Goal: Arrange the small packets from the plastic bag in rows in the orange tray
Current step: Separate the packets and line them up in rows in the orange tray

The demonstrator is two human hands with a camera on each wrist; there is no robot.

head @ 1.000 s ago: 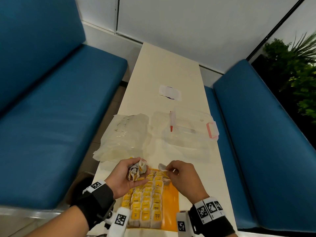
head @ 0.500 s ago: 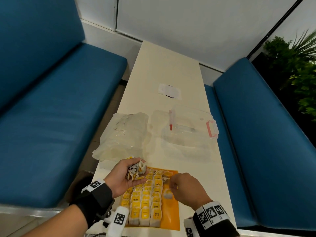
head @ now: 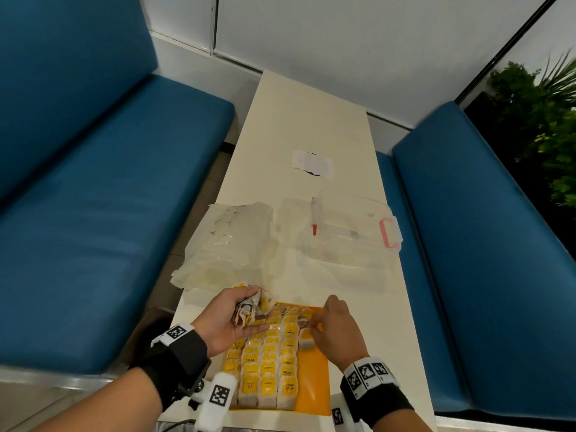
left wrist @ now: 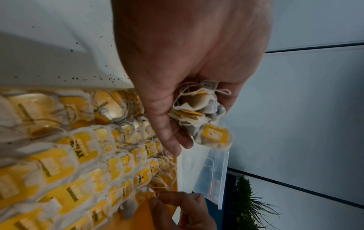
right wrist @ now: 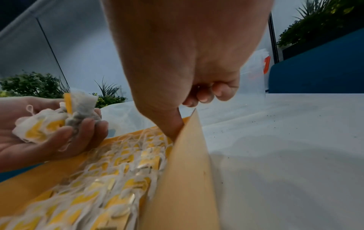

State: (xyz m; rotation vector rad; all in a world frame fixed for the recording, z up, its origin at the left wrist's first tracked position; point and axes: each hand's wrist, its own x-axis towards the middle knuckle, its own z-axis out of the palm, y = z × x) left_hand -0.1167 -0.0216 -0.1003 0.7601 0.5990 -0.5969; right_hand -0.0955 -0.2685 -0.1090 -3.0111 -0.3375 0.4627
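Observation:
The orange tray (head: 314, 381) lies at the table's near edge with several rows of small yellow-and-white packets (head: 268, 369) filling its left part. My left hand (head: 249, 316) hovers over the tray's far left corner, palm up, fingers curled round a bunch of packets (left wrist: 199, 112). My right hand (head: 311, 328) is down in the tray beside the rightmost row, thumb and finger pinching one packet (head: 307, 336) by its yellow tag (left wrist: 143, 197). The plastic bag (head: 230, 244) lies crumpled just beyond the tray, on the left.
A clear plastic box (head: 349, 232) with a pink latch stands beyond the tray on the right. A white wrapper (head: 311, 160) lies farther up the narrow table. Blue bench seats (head: 93, 213) flank both sides. The tray's right strip shows bare orange.
My right hand carried one packet from beside the left hand down into the tray, to the right of the filled rows. The left hand kept its bunch and barely moved.

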